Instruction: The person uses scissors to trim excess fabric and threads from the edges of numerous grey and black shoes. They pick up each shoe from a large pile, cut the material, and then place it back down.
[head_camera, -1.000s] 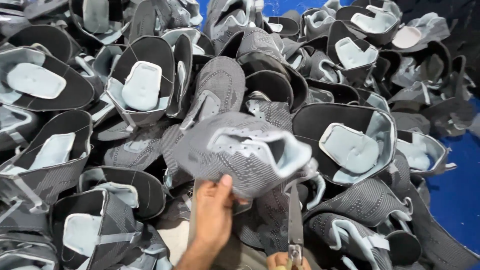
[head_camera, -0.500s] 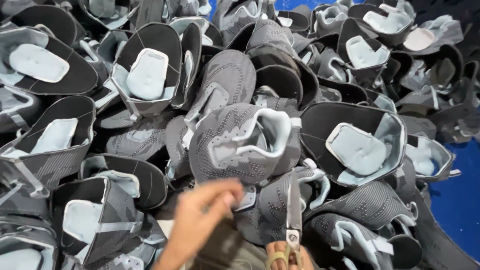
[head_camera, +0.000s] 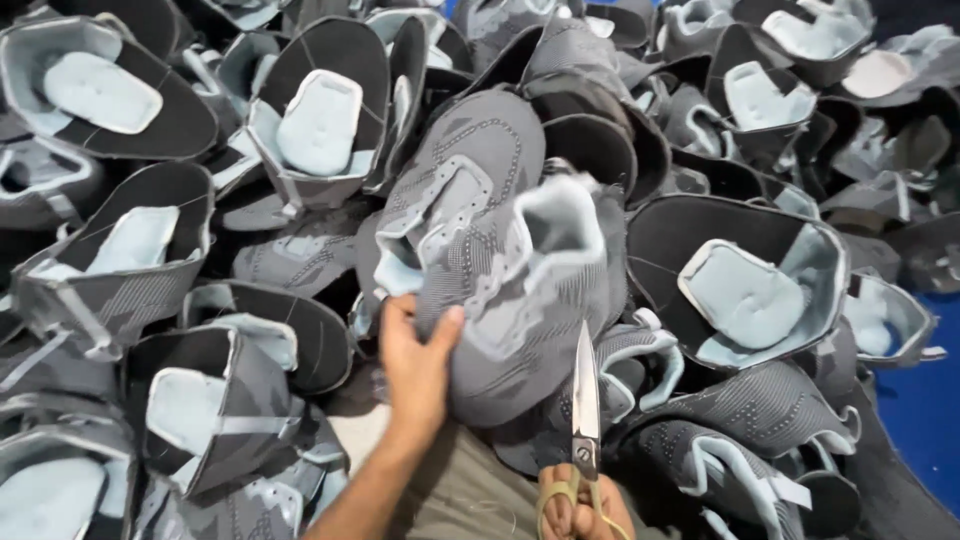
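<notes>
Gripping a grey knit shoe upper (head_camera: 500, 290) at its lower-left edge, left hand (head_camera: 415, 365) has thumb on top, fingers under; upper sits just above & right of it, atop the pile of uppers (head_camera: 200, 300). Right hand (head_camera: 580, 510) closed round scissors (head_camera: 585, 400), blades up, just beside upper's lower edge.

Left hand (head_camera: 415, 365) gripping, right hand (head_camera: 580, 510) clenched
</notes>
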